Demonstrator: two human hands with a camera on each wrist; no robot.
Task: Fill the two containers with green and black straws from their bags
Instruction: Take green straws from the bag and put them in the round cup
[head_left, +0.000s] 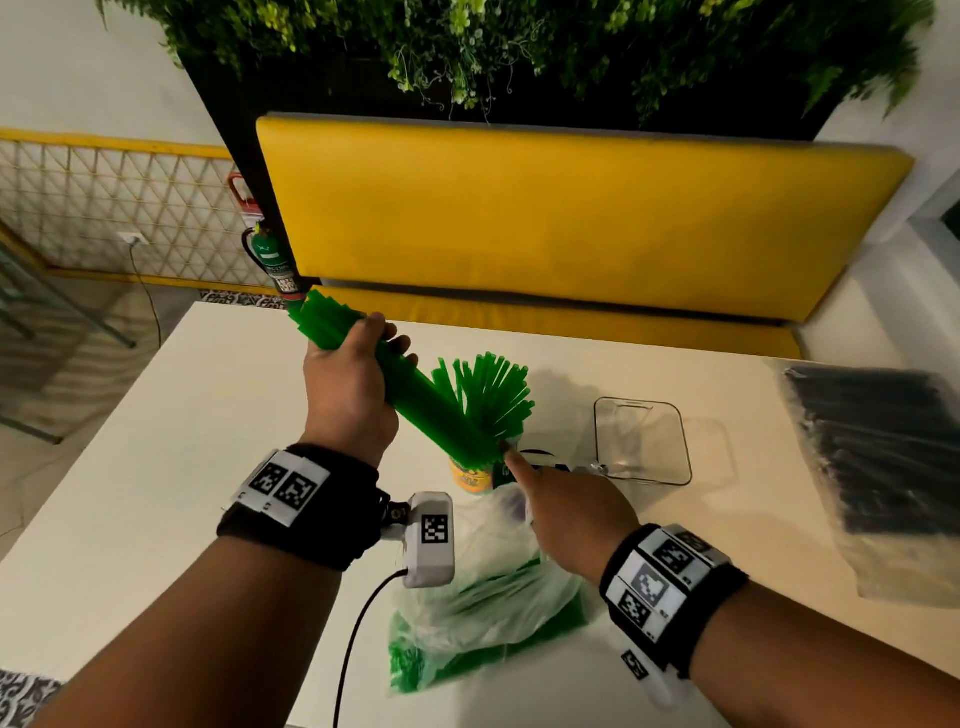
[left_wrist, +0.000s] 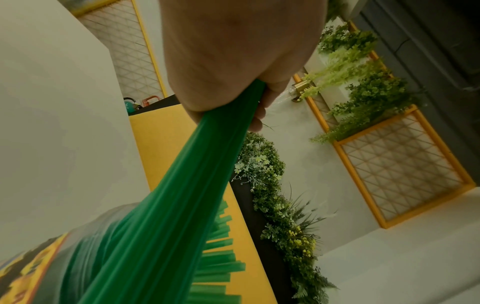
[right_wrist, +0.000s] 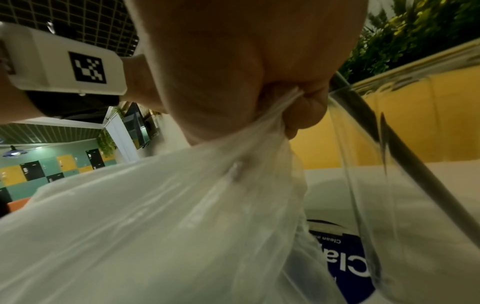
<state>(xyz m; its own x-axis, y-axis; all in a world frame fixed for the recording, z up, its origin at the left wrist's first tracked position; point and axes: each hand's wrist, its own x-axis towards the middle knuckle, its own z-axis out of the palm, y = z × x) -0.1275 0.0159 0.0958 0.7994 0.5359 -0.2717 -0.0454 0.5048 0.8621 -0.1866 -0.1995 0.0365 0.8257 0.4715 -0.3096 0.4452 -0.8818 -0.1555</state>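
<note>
My left hand (head_left: 358, 364) grips a thick bundle of green straws (head_left: 415, 400) near its upper end; the bundle slants down to the right, its lower end at the mouth of a yellow-labelled container (head_left: 470, 475) that holds several fanned-out green straws (head_left: 491, 389). In the left wrist view the same bundle (left_wrist: 182, 195) runs from my fist (left_wrist: 233, 61) down to the container (left_wrist: 33, 265). My right hand (head_left: 566, 514) pinches the clear plastic bag (head_left: 483, 597) of green straws, index finger pointing at the container's rim; the right wrist view shows the bag film (right_wrist: 182, 205) gathered in my fingers (right_wrist: 303, 109).
An empty clear rectangular container (head_left: 641, 441) stands right of the first, close to my right hand (right_wrist: 389, 185). A bag of black straws (head_left: 878, 457) lies at the white table's (head_left: 156, 467) right edge. A yellow bench (head_left: 571, 223) runs behind the table.
</note>
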